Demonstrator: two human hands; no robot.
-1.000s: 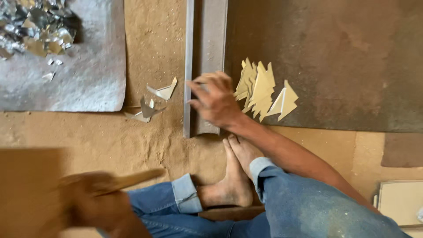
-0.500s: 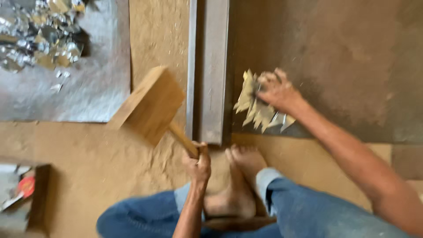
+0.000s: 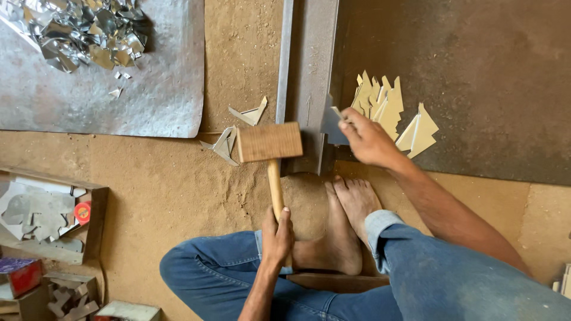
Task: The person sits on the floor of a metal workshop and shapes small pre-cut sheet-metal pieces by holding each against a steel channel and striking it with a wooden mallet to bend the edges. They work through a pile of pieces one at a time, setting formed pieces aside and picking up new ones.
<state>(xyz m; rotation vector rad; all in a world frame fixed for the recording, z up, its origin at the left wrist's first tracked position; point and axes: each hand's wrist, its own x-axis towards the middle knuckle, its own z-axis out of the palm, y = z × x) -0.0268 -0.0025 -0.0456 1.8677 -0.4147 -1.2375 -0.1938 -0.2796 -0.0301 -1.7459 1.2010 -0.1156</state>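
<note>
My left hand [image 3: 277,235] grips the handle of a wooden mallet [image 3: 269,142], whose head hovers at the near end of a long steel angle bar [image 3: 309,71] lying on the sandy floor. My right hand [image 3: 364,138] pinches a small cut piece of sheet metal [image 3: 331,122] against the bar's right edge. Just right of that hand lies a fan of yellowish pointed metal pieces [image 3: 386,107] on a dark mat [image 3: 476,77]. Two folded metal pieces [image 3: 229,142] rest on the sand left of the bar.
A grey metal sheet [image 3: 160,89] at the upper left carries a heap of shiny offcuts [image 3: 89,30]. Wooden boxes with cut metal shapes [image 3: 41,214] stand at the lower left. My bare feet [image 3: 345,220] and jeans-clad legs are below the bar.
The mallet head has swung right onto the bar's end. My right hand has left the yellowish pile and brought one metal piece to the bar's edge.
</note>
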